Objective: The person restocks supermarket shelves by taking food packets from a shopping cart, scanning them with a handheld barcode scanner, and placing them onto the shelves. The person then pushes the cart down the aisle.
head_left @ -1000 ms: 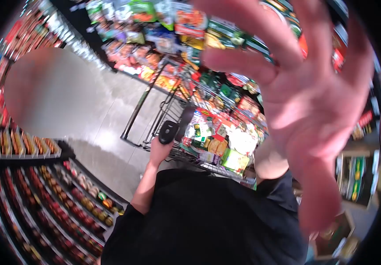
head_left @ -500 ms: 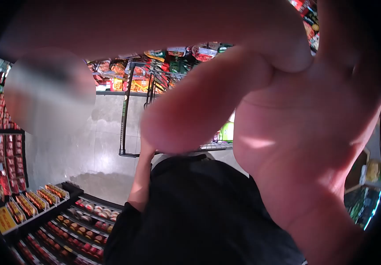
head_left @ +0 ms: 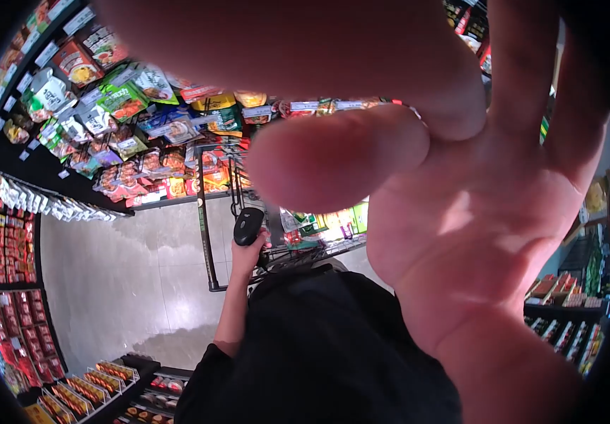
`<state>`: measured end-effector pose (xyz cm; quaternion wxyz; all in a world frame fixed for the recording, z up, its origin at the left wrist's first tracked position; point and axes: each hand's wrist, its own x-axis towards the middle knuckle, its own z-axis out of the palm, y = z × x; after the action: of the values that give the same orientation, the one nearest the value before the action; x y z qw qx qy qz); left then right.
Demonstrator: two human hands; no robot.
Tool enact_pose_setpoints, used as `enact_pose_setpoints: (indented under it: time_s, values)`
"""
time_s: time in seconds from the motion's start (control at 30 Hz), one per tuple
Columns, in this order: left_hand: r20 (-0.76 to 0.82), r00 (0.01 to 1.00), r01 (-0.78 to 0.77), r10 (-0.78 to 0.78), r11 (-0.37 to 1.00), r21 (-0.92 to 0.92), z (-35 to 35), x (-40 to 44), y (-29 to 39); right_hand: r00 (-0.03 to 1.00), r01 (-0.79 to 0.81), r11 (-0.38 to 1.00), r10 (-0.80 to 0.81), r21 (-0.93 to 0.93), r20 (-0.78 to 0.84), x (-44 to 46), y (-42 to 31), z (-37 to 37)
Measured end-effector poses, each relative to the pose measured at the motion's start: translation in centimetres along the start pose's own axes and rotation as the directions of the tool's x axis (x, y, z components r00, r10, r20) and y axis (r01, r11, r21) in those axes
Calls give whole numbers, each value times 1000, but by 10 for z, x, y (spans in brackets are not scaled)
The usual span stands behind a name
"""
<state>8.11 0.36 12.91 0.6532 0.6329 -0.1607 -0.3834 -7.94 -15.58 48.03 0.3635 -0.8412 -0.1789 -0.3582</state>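
Note:
Close to the camera, my right hand [head_left: 460,212] fills the upper right of the head view, palm toward the camera and fingers spread, with nothing seen in it. Left of centre, my left hand [head_left: 247,251] is closed around a small black rounded device [head_left: 248,226]. That hand is beside the black frame of a shopping cart [head_left: 206,233]. Packaged goods [head_left: 344,220] lie in the cart, partly hidden behind my right thumb and palm.
Shelves of bagged foods [head_left: 121,99] run along the far side. Red packs [head_left: 18,325] line a rack at the left, beside the grey floor [head_left: 142,283]. A display of packed rolls [head_left: 85,396] stands at the lower left, and more shelving [head_left: 566,311] at the right.
My right hand has come nearer the camera and spread across more of the upper view. My left hand and the device, hidden half a second ago, show again. The view has turned.

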Motion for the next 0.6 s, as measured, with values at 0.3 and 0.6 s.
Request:
enact_pose_setpoints:
  time_s: [0.3, 0.6]
  values:
    - [58, 983, 171, -171, 985, 9, -48, 10, -50, 633, -78, 997, 59, 11, -772, -56, 44, 0]
    - [42, 899, 438, -436, 895, -84, -69, 14, -81, 158, -980, 182, 500, -75, -851, -368, 134, 87]
